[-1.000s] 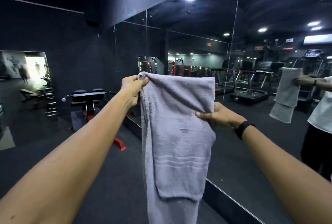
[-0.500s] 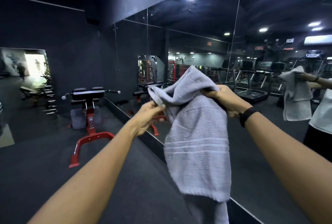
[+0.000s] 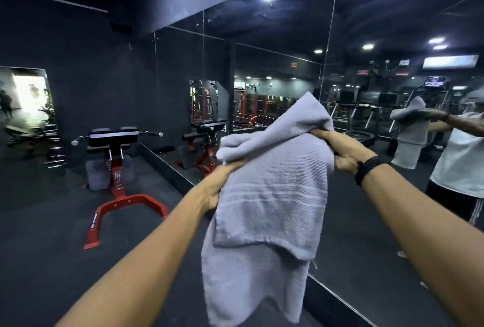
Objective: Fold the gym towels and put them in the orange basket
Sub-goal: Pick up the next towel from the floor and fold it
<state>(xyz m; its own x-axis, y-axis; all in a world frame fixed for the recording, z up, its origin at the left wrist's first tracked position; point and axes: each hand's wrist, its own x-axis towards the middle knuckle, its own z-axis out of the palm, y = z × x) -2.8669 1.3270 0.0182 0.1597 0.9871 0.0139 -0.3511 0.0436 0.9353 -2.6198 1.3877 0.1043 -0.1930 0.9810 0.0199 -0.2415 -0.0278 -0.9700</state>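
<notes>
The fingers of the left hand (image 3: 220, 185) curl under the near upper edge of a pale grey ribbed terry gym towel (image 3: 269, 203) and grip it, though most of them are hidden behind the cloth, so the exact pinch is hard to make out. The right hand (image 3: 340, 151) closes its fingers round the towel's other upper edge, with a bunched peak of cloth rising above the knuckles. A black cord wristband (image 3: 368, 169) sits on the right wrist. The towel is held up in the air between both outstretched arms, doubled over, its lower layers hanging free. Behind it runs a wall of mirror panels (image 3: 288, 38), where the person's reflection holds the same towel. To the left, on the dark gym floor (image 3: 52, 248), stands a red-framed exercise bench with black pads (image 3: 115, 169).
</notes>
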